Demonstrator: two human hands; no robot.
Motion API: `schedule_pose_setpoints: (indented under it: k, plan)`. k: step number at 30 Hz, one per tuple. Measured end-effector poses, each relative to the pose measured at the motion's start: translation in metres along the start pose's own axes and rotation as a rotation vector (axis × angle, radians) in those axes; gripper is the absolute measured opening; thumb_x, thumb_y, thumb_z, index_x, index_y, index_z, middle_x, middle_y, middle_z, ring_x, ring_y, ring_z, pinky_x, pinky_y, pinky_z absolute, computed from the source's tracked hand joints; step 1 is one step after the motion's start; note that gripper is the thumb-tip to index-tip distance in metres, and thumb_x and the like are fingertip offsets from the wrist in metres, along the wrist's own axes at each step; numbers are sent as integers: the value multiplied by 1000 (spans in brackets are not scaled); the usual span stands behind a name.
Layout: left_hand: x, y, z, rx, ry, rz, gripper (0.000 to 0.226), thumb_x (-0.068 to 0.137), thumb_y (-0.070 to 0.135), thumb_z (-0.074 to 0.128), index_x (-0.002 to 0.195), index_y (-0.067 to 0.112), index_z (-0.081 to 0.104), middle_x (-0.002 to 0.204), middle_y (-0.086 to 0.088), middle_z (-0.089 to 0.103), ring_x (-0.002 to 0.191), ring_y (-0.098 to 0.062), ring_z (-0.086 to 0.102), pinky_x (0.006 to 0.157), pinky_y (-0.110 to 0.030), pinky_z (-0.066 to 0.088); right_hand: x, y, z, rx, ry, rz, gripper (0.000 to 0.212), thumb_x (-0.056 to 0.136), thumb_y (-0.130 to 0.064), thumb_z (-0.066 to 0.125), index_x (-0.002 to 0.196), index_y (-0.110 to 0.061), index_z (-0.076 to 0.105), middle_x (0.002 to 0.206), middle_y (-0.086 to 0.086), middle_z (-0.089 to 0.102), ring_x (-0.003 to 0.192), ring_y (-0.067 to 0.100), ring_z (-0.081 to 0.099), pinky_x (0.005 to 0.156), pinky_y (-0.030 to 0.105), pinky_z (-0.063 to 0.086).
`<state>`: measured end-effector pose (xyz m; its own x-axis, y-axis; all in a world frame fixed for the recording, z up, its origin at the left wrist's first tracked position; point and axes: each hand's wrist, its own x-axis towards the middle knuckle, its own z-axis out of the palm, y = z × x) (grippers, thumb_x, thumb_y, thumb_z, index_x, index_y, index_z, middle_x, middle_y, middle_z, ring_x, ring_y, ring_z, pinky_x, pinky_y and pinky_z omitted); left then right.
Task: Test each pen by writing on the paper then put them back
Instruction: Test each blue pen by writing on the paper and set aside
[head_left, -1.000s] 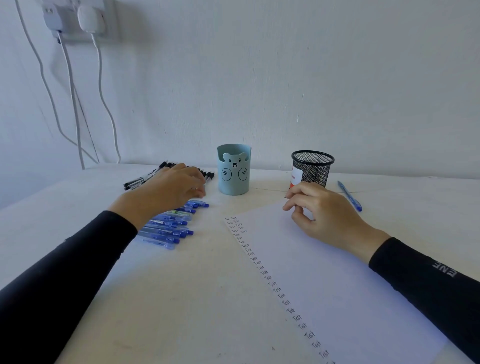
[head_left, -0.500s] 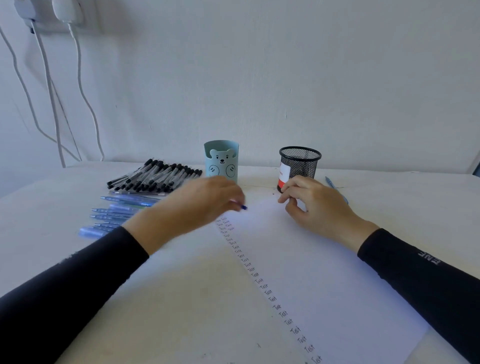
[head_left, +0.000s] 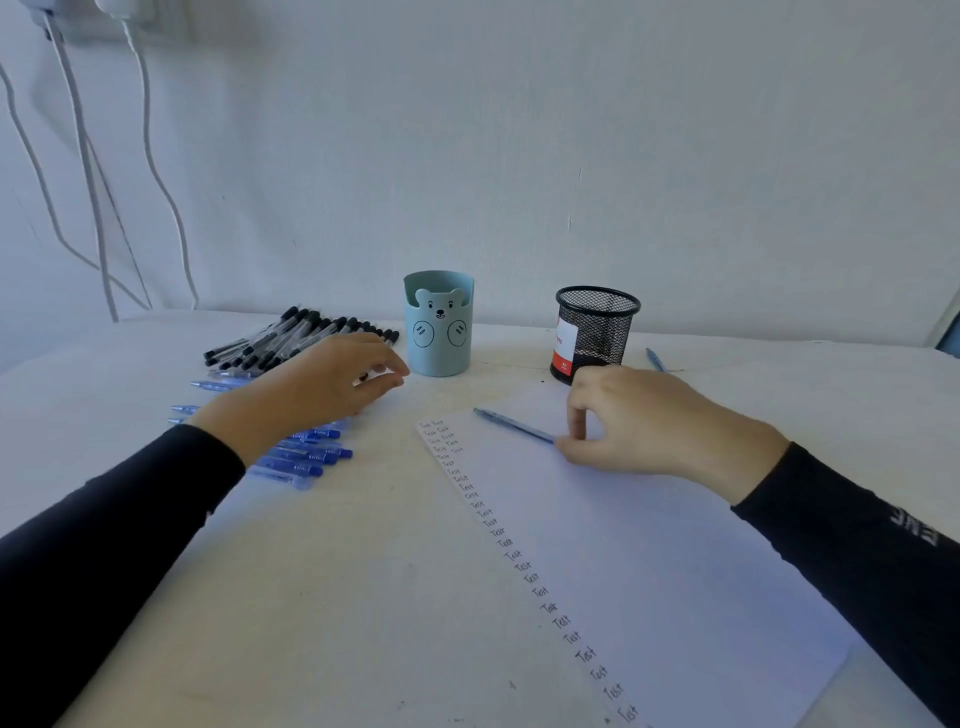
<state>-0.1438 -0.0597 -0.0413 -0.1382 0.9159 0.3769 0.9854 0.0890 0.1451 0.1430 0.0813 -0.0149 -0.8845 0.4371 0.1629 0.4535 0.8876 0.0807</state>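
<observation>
One blue pen (head_left: 511, 425) lies on the paper (head_left: 649, 545), its near end pinched by the right hand (head_left: 660, 421); the left hand (head_left: 311, 395) hovers slack and empty. The pick-up is judged in hand — a lift into a writing grip is called for. White table (head_left: 311, 597), plain wall, cables noted.
</observation>
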Motion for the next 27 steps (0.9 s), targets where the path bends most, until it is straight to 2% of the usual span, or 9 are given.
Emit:
schedule_pose_setpoints:
  k: [3,5,9,11,15,18,21,23,27]
  plan:
    - [-1,2,3,-41,-18,-18,21,95,32,57,106,22,72,100,9,66,89,-4,57,85,-27,49,4,7,-2,323,21,71,11,85,-34,67,79,-25,64,81,-13,64,79,6,61,68,25,47]
    - [0,3,7,-67,-52,-32,25,95,38,56,107,23,72,103,10,66,89,2,55,79,-12,42,5,12,-6,530,-54,108,15,83,-33,74,88,-22,65,82,-8,69,71,4,61,73,25,48]
    - [-1,8,11,-92,-126,-55,35,90,52,52,107,28,71,107,15,63,99,-3,57,81,-14,40,3,13,-4,370,-220,100,43,74,-60,72,103,-30,63,101,-16,57,83,-1,55,74,21,39]
    - [-2,11,9,-118,-145,-69,41,84,60,51,106,31,70,108,16,63,103,-3,57,86,-19,43,4,11,1,273,-187,47,28,82,-51,70,96,-27,65,95,-16,56,80,-3,52,66,13,39]
    - [-4,16,5,-155,-194,-64,56,72,73,51,109,35,69,113,17,61,106,1,53,83,-10,37,5,8,4,319,-64,56,10,86,-30,68,81,-23,63,79,-16,61,68,-3,56,65,15,41]
    - [-5,19,2,-176,-235,-100,56,70,72,55,112,38,66,119,18,57,105,4,50,88,-18,37,7,13,-2,695,-22,131,9,84,-19,73,83,-17,65,72,-10,67,59,4,57,67,21,46]
    - [-5,22,0,-199,-266,-131,48,76,63,62,116,37,65,121,18,53,100,6,46,90,-20,34,9,13,-13,1354,-27,190,13,82,-3,72,89,-10,64,66,-4,62,57,10,53,57,19,48]
    - [-5,23,-1,-195,-288,-137,50,75,64,61,118,38,63,125,18,51,105,0,44,94,-22,33,12,12,-17,1658,4,189,19,77,-2,70,93,-9,64,68,-1,58,57,10,50,51,18,43]
    - [-6,22,-3,-191,-326,-163,60,67,74,55,119,43,60,133,19,49,115,-3,43,103,-27,35,15,6,-23,1636,-19,104,29,62,-20,77,88,-8,70,66,-5,49,54,7,41,47,16,34]
